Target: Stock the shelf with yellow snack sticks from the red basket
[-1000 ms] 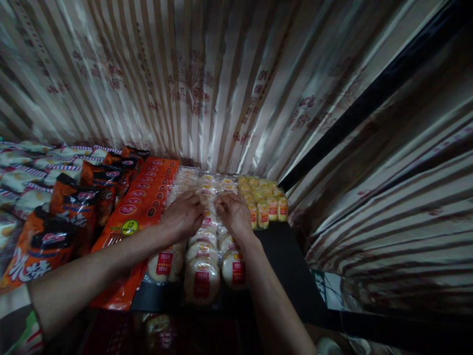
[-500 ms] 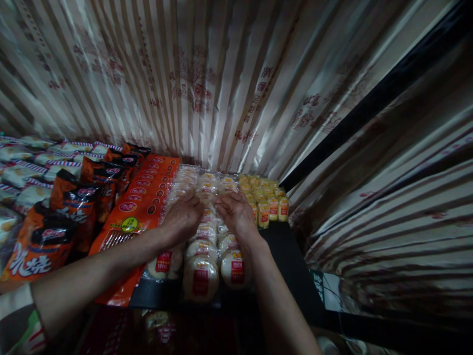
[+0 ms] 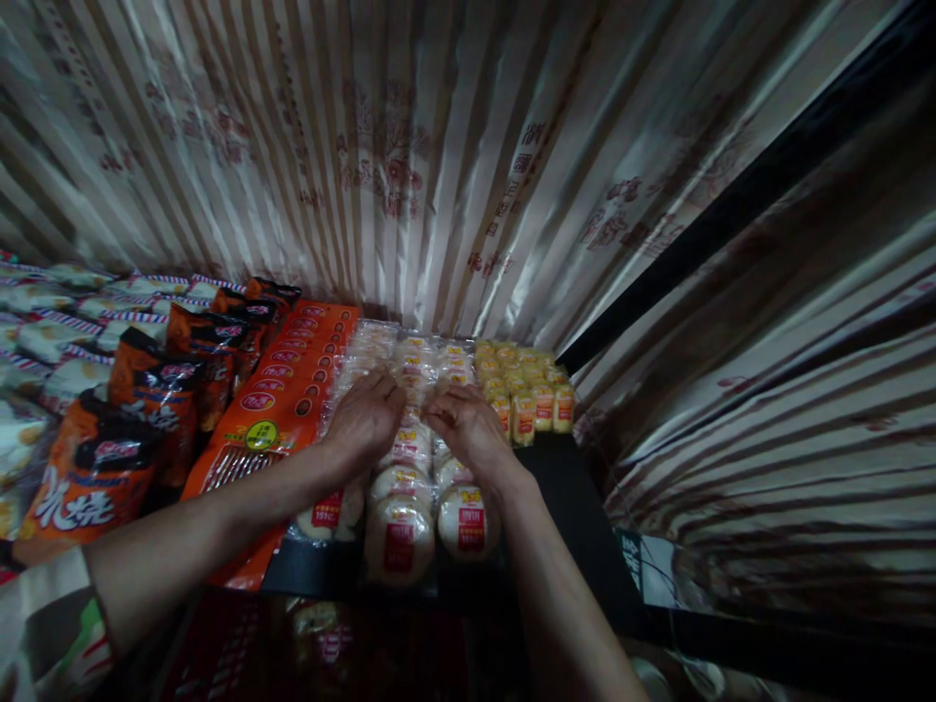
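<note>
Rows of round rice crackers in clear wrappers with red labels run away from me; a front cracker pack (image 3: 399,542) stands in the middle row and another cracker pack (image 3: 469,523) to its right. Over the left and middle rows, my left hand (image 3: 368,414) has its fingers curled down among the wrappers. My right hand (image 3: 468,421) faces it over the right row, thumb and fingers drawn together. Whatever lies between the fingertips of either hand is hidden. More cracker packs (image 3: 331,509) show beneath my left wrist.
Left of the crackers lies a flat orange package (image 3: 274,390), then orange-black snack bags (image 3: 92,473) and white striped packs (image 3: 55,336). Small yellow packs (image 3: 523,414) stand right of them. A black shelf (image 3: 563,517) bears the crackers. Behind hangs a pleated printed curtain (image 3: 395,146), crossed by a dark pole (image 3: 694,234).
My right hand's fingers have drawn in slightly, and more of the far right-hand packs shows. The view has shifted a little; my left hand stays nearly in place.
</note>
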Motion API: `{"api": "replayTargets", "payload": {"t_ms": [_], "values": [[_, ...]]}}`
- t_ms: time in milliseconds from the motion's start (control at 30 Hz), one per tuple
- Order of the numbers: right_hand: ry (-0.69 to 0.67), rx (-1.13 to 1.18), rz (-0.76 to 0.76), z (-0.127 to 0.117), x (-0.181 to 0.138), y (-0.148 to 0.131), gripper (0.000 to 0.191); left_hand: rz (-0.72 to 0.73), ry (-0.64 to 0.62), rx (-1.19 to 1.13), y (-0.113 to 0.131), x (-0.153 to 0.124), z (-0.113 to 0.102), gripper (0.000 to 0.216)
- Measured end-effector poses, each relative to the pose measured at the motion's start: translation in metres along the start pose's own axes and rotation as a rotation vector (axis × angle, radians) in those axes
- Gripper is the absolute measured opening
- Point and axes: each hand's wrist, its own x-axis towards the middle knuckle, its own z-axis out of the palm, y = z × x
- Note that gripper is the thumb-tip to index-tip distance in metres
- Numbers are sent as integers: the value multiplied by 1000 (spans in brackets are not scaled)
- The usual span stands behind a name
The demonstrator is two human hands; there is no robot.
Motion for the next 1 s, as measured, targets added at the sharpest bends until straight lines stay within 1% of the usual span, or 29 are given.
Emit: {"api": "replayTargets", "payload": {"t_ms": [100, 200, 300, 400, 500, 667, 733, 867, 1000], "values": [[10, -8, -5, 1, 0, -2, 12, 77, 21, -10, 3, -7, -6, 9], [16, -22, 6, 1, -1, -3, 11, 128, -28, -48, 9, -16, -11, 14], [23, -40, 23, 2, -2, -4, 9, 126, -99, -77, 14, -25, -15, 17], [22, -35, 25, 3, -2, -2, 9, 119, -130, -80, 17, -29, -15, 13], [20, -24, 24, 4, -2, -2, 9, 115, -155, -59, 18, -30, -14, 10], [17, -33, 42, 3, -3, -4, 8, 118, -198, -36, 18, -27, -15, 11], [29, -43, 48, 1, -3, -5, 5, 101, -190, -31, 18, -26, -16, 11], [59, -31, 37, -4, -8, -8, 6, 67, -131, -24, 18, -26, -15, 13], [27, 6, -18, -10, -18, -13, 6, 71, -102, -21, 17, -25, -13, 11]]}}
